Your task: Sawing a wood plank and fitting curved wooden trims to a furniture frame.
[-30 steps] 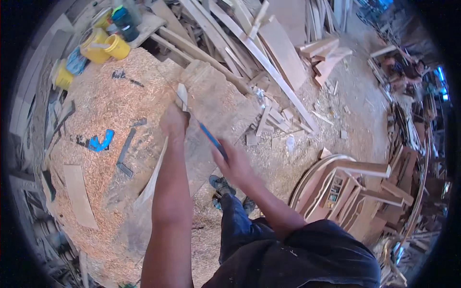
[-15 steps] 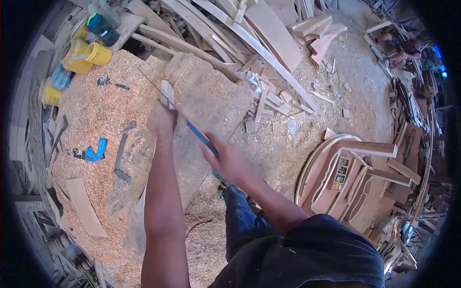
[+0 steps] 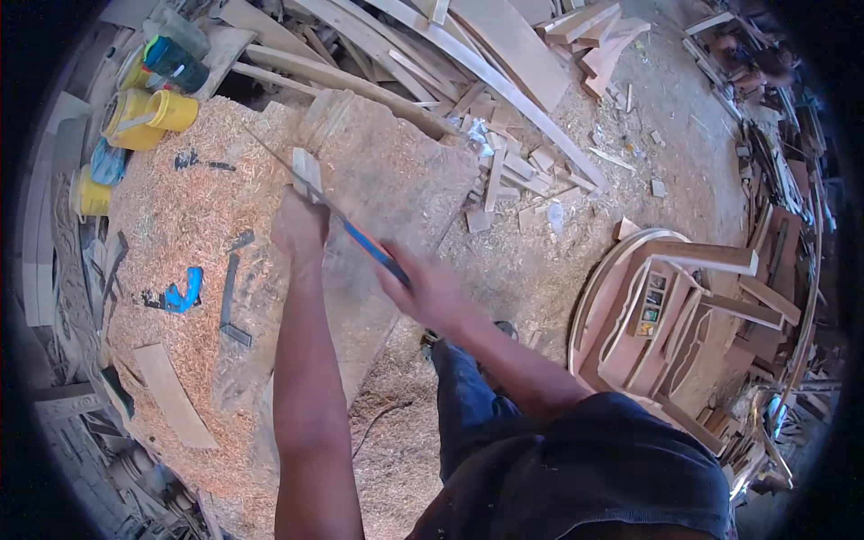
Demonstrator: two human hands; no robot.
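My left hand [image 3: 301, 223] is closed around the near end of a small pale wood block [image 3: 307, 169], pressing it against the worn wooden work surface [image 3: 378, 171]. My right hand [image 3: 423, 292], a little blurred, grips the dark handle end of what looks like a handsaw [image 3: 364, 241], seen almost edge-on. Blue and orange show near its handle, and its thin blade slants up and left across the block, just beyond my left fingers. The fingertips under my left hand are hidden.
Shavings cover the surface, where a blue curved handle [image 3: 186, 292], a dark metal bar [image 3: 231, 292] and a flat wood strip [image 3: 174, 396] lie. Yellow buckets [image 3: 173, 111] stand far left. Planks [image 3: 504, 63] are piled beyond; a curved wooden furniture piece [image 3: 621, 306] stands right.
The view has shifted slightly. My right hand keeps its grip on the handsaw, blurred in both frames, and the blade still crosses the block. My left hand holds the block as before.
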